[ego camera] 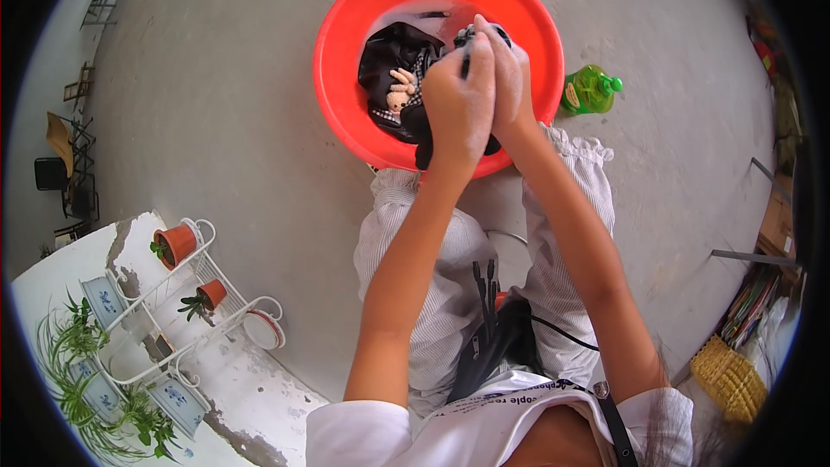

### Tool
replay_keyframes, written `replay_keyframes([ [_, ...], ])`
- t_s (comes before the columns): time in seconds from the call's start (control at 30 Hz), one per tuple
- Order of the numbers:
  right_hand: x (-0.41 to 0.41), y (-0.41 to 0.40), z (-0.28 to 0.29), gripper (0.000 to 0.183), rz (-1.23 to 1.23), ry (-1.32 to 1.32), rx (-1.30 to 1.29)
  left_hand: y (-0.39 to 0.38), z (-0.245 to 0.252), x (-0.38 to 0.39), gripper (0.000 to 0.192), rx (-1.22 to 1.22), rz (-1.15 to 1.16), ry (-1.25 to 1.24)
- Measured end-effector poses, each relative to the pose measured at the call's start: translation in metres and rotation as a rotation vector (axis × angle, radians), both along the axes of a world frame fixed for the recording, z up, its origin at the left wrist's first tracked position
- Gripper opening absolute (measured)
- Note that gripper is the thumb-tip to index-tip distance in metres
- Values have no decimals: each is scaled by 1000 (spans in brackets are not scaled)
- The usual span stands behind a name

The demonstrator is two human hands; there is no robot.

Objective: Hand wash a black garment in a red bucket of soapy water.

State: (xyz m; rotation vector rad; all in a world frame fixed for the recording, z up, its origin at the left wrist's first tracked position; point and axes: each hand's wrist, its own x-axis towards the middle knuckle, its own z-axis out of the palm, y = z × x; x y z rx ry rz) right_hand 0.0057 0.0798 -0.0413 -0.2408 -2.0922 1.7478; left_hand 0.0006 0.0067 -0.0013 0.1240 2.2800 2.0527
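Soapy water and dark items lie in a red plastic basin point(337, 97) in front of my knees. My left hand point(459, 87) and my right hand point(509, 78) are pressed together over the basin's right half, both with suds on them. Between them they grip a bunched piece of black wet cloth point(468, 34). Left of my hands, a shiny black item point(389, 55) rests in the basin, with a small beige crocheted doll point(397, 100) and black-and-white checked fabric point(418, 71) on it. Part of the dark material is hidden under my hands.
A green bottle of liquid soap point(589, 89) stands on the floor right of the basin. At lower left is a white metal plant rack point(214, 337) with potted plants. Chairs point(78, 162) line the far left; cardboard boxes point(778, 220) and a woven yellow basket point(729, 379) are at right.
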Motion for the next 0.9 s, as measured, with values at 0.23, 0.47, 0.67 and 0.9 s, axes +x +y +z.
replay_keyframes([
  [0.23,15,-31,35,27,152,-112,-521,-30,0,-26,31,265,93,-90],
  [0.47,18,-27,36,34,122,-110,-380,-18,3,-18,34,317,118,-113],
  [0.67,-1,-3,12,25,-110,70,-371,8,-4,8,42,-33,-1,33],
  [0.9,5,-21,31,22,-15,-21,-594,-10,3,-10,39,108,71,-17],
])
